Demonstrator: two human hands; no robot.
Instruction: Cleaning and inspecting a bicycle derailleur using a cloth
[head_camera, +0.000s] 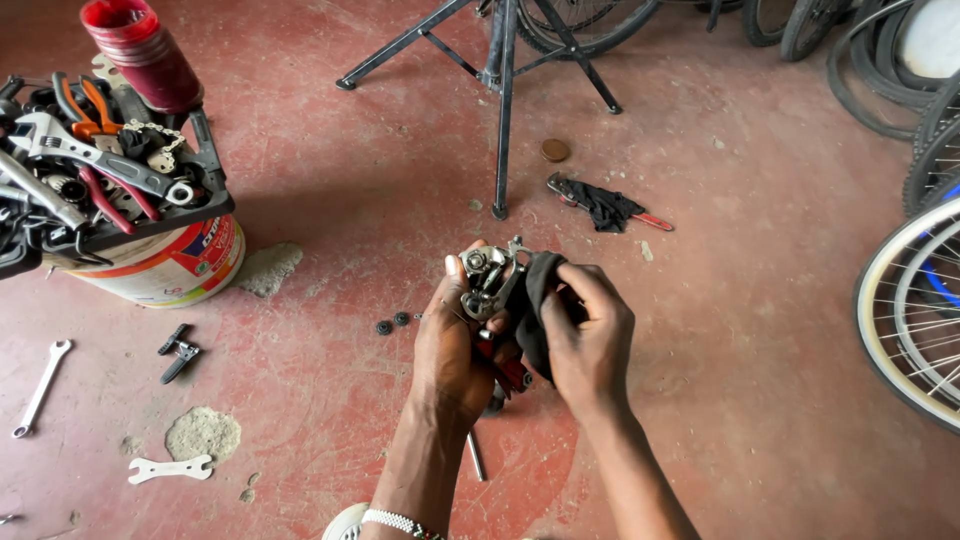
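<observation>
Gripping a metal derailleur (490, 282), the left hand (450, 345) has its fingers curled shut — right hand (585, 340) fingers pinch a black rag (535, 300) against it.

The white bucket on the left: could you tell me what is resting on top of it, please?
A black tool tray sits on the white bucket, holding an adjustable wrench, orange-handled pliers and a chain. The tray covers the bucket's mouth, so its contents cannot be seen.

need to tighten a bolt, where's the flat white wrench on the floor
In the head view the flat white wrench lies low on the left of the red floor, just below a pale patch and left of the left hand.
</observation>
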